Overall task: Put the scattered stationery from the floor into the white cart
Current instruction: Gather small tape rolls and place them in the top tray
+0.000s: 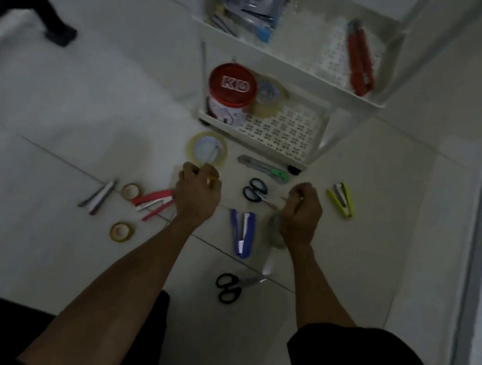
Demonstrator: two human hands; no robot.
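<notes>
the cart [274, 143] stood at the far side of the floor, its low shelf open toward the person, so items could be passed in without lifting them high. that shelf already held a red-lidded tin [232, 89] and a tape roll [270, 98] at its left end; the right part was bare mesh. the upper shelf held a red cutter [360, 60] on the right and a clear bag [252, 4] of small items on the left.

the stationery lay on the floor near the cart. a large tape ring [208, 149] and a green cutter [264, 169] lay just in front of the cart. small scissors [255, 190] lay between the hands. a yellow stapler [343, 198] lay to the right. a blue stapler [241, 233] and large scissors [231, 286] lay nearer. a red stapler [154, 201], two small tape rolls [131, 191] [121, 231] and a folded tool [98, 196] lay to the left.

the left hand [198, 194] hovered just near the large tape ring, fingers curled in a loose fist; whether it pinched anything could not be told. the right hand [302, 212] was also curled, fingers pressed together; a pale blurred thing showed under the wrist, and whether it was held could not be told.

judgement: most items remained on the floor, so the task was at an early stage.
</notes>
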